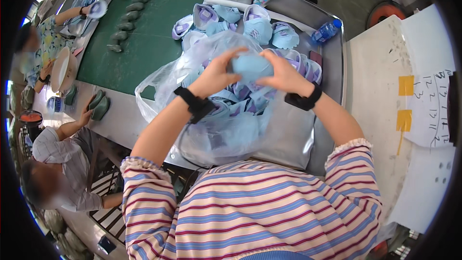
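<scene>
Between my two hands is a light-blue shoe upper (252,66), slightly smeared by motion. My left hand (217,73) curves round its left side, thumb and fingers on it. From the right, my right hand (285,73) grips the other side with bent fingers. Both hands are over a clear plastic bag (161,84) that lies open, heaped with more blue and purple uppers. Some of these show only through the film. Beyond the bag, several loose uppers (257,28) lie in a cluster, purple linings showing.
A green conveyor belt (159,33) carries a row of dark green shoe lasts (126,25). A blue plastic bottle (326,32) lies by the metal tray's raised right edge. At left, one co-worker holds dark green lasts (99,106); another person reaches over a basin (63,70).
</scene>
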A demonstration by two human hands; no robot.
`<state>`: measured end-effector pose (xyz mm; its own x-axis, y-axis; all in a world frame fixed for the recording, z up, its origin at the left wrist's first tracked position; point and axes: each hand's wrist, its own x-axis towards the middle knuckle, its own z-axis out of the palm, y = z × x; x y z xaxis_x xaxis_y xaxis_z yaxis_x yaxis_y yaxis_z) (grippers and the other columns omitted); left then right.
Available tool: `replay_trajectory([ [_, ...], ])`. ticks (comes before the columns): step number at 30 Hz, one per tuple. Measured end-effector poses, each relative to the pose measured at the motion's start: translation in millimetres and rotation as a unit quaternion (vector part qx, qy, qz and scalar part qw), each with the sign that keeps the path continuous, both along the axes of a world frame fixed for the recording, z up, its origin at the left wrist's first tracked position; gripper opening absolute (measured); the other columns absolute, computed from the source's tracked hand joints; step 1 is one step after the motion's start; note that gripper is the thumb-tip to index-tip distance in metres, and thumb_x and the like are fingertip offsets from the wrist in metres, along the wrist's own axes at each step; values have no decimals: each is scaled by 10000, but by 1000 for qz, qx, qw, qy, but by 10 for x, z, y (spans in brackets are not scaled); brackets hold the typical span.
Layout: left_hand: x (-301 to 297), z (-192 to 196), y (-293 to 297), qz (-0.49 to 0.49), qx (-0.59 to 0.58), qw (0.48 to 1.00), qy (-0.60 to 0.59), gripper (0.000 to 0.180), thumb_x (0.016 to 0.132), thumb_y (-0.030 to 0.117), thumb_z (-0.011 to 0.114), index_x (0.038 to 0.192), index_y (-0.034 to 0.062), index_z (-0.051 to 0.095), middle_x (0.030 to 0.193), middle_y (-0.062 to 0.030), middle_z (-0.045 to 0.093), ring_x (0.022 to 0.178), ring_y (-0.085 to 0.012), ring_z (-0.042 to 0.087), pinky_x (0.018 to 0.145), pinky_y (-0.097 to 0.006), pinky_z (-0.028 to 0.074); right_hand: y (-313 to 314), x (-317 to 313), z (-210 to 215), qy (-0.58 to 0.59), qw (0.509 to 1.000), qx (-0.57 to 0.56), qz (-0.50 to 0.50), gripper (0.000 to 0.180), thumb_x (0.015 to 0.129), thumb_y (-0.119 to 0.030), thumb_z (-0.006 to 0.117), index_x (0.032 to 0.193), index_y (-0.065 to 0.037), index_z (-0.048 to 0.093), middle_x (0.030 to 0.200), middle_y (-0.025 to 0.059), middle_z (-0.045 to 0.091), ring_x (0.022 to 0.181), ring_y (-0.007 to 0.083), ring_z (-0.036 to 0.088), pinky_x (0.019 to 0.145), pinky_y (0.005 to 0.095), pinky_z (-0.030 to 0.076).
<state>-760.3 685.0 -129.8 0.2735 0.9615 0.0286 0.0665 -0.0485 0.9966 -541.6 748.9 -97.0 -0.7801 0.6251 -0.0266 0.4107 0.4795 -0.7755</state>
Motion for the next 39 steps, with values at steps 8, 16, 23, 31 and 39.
replay_trajectory([
  [8,-551,-109,-766,-112,43,889,442,613,647,304,720,1155,48,492,1237,-194,431,1157,-353,412,891,-407,397,731,664,-189,-31,924,287,-249,483,684,-60,624,1143,-56,474,1024,137,560,891,216,570,721,321,469],
  [16,6,161,-1734,-108,244,840,472,255,715,188,585,918,33,592,1273,-146,412,1200,-322,356,927,-422,354,-647,-585,-451,4,979,78,189,633,725,-230,674,1238,10,391,1153,177,504,1055,305,504,880,364,414],
  [23,-261,0,-2653,-86,91,918,377,188,728,129,543,880,38,602,1183,-112,496,1062,-272,495,823,-326,468,-678,-999,-508,-176,955,30,238,775,690,-307,701,1295,-9,320,1224,193,442,1101,336,459,897,387,397],
  [31,-430,-122,-2174,83,81,902,415,486,659,52,641,1120,78,491,1200,-114,476,1122,-287,458,884,-378,405,-838,-1286,-863,-212,905,132,343,635,646,-275,680,1207,-106,436,1029,152,567,919,315,566,766,391,470],
  [39,-603,-140,-2113,88,162,875,447,603,629,47,663,1189,110,450,1306,-92,381,1257,-307,304,956,-432,322,-531,-327,-677,-153,975,-21,158,677,671,-284,705,1204,-19,384,1072,196,531,1010,305,528,838,332,415],
])
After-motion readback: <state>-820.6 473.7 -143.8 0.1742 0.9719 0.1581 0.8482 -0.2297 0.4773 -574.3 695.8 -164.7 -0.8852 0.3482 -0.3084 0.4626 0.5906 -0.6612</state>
